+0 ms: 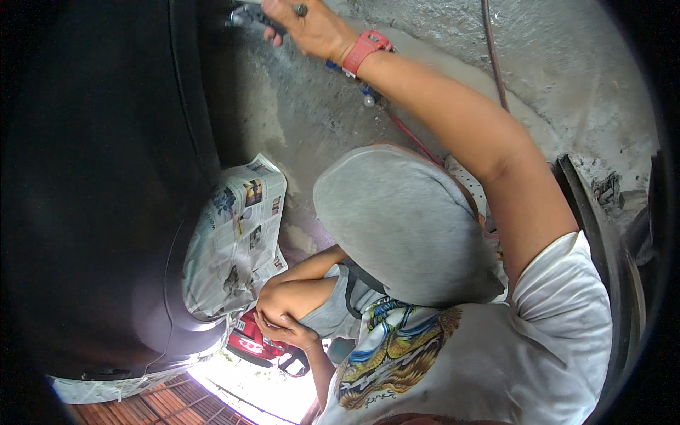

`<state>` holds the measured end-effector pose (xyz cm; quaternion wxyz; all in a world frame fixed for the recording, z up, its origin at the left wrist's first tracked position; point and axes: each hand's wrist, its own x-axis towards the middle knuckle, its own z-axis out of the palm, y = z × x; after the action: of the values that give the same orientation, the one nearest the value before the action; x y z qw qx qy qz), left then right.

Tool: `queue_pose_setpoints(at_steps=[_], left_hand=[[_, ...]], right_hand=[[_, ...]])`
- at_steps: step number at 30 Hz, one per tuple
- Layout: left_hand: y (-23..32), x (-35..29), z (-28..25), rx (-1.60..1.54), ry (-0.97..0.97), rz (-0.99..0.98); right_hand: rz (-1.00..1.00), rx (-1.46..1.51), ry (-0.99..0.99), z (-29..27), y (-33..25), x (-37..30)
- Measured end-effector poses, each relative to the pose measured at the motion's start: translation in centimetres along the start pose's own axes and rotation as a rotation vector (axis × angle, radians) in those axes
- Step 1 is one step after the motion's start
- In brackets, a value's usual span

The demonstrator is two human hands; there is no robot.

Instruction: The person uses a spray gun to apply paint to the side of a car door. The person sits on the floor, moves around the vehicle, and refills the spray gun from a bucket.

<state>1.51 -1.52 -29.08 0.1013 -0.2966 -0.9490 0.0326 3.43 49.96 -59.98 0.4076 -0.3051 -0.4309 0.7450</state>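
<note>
My right hand is closed round a spray gun of dull silver and dark metal, partly cut off by the top edge. Below the wrist, which wears a red watch, a blue-and-silver fitting joins a thin red hose. The gun is close to a large black vehicle body panel filling the left side. My left hand lies on my bare left knee with its fingers apart, holding nothing. Newspaper covers a rounded part beside the panel, near that knee.
I squat in grey shorts, my right knee rising in the middle. A dark hose crosses the rough, wet-looking concrete. Dark curved parts stand at the right. A red object sits below the newspaper.
</note>
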Motion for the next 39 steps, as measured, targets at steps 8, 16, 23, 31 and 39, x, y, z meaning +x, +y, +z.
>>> queue_pose_setpoints(at_steps=[8, 16, 23, 31, 39], left_hand=[[-0.6, 0.1, 0.0, 0.042, -0.031, 0.03], [-1.5, -0.7, -0.2, 0.117, -0.064, 0.004], [-1.4, -0.9, 0.4, 0.028, -0.042, -0.051], [-1.6, -0.6, 0.3, -0.012, -0.034, -0.038], [-1.9, -0.2, 0.2, 0.024, 0.021, 0.006]], right_hand=[[0.142, 0.049, -0.266, 5.8, 4.8, -6.3], [0.164, -0.076, -0.492, 8.5, 6.3, -8.3], [0.147, -0.106, -0.329, 6.6, 4.1, -7.1], [-0.107, -0.376, -0.31, 4.9, 2.0, -7.7], [0.038, -0.051, -0.109, 2.9, -1.1, -2.6]])
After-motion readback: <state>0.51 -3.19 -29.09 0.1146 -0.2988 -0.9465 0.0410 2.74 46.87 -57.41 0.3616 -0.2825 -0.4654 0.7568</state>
